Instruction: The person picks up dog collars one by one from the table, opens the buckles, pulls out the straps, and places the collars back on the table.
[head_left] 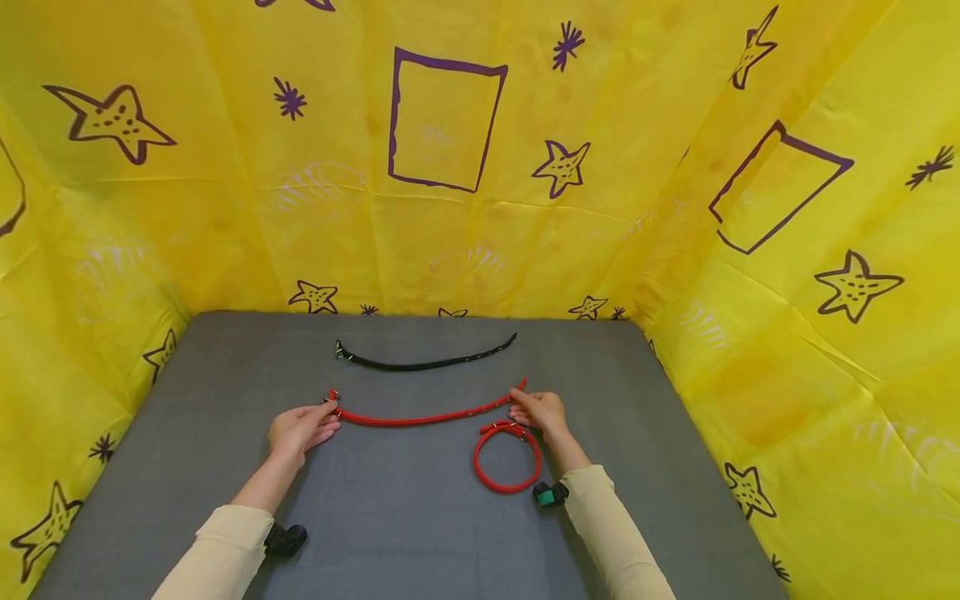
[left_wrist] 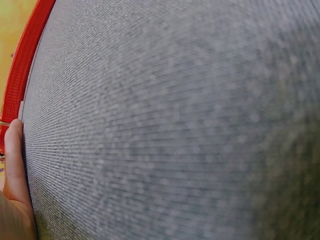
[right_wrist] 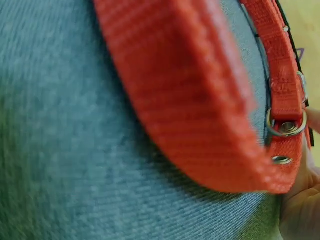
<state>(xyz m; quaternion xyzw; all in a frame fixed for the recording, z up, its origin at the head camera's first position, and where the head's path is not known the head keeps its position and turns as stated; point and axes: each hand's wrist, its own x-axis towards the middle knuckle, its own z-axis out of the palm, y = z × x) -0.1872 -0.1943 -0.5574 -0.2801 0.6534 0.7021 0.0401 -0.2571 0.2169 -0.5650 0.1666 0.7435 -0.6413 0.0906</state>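
Straight red strap (left_wrist: 22, 65), looped red strap (right_wrist: 165, 107): woven webbing. Ring (right_wrist: 270, 126): glossy metal. Table covering (head_left: 405, 517): matt, ribbed cloth. Drape (head_left: 232, 217): satiny fabric.

Can pass easily over the front of the gray table (head_left: 397, 525), between the left hand (head_left: 302, 429) and the red loop (head_left: 504, 488). Must stop at the long red strap (head_left: 408, 422), stretched from the left hand to the right hand (head_left: 543, 412) like a fence. Can slip along the thin gap between this and the black strap (head_left: 420, 367). Blocked just beside the right hand by the red loop, and along the back by yellow cloth (head_left: 450, 229).
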